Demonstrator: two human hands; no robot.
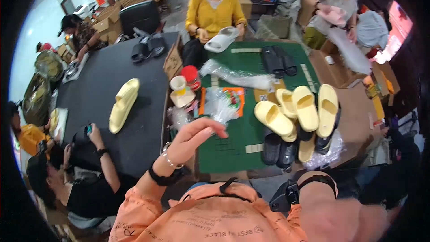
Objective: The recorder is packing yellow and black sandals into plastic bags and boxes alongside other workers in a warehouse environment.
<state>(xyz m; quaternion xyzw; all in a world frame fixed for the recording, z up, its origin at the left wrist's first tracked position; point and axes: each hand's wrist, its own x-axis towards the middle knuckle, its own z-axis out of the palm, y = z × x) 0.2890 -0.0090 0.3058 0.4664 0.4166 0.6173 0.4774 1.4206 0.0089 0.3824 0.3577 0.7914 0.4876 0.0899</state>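
My left hand [195, 135] is raised over the near left part of the green mat [228, 152], with its fingers loosely stretched and nothing in them. Clear plastic packaging [223, 107] lies just beyond it on an orange packet. My right hand [347, 222] is a blur at the lower right, so its fingers and anything in them cannot be made out. Ahead of that arm, several pale yellow slide slippers [305, 107] are heaped at the mat's right side. Black slides [272, 148] lie partly under them, next to crumpled clear wrap [329, 150].
A black table [89, 107] on the left bears yellow slides [124, 105] and dark slides [148, 47]. Cups and a red-lidded jar [191, 77] stand by the mat's left edge. Opposite, a person in yellow [215, 13] holds a white slide [221, 39]. Other people work around.
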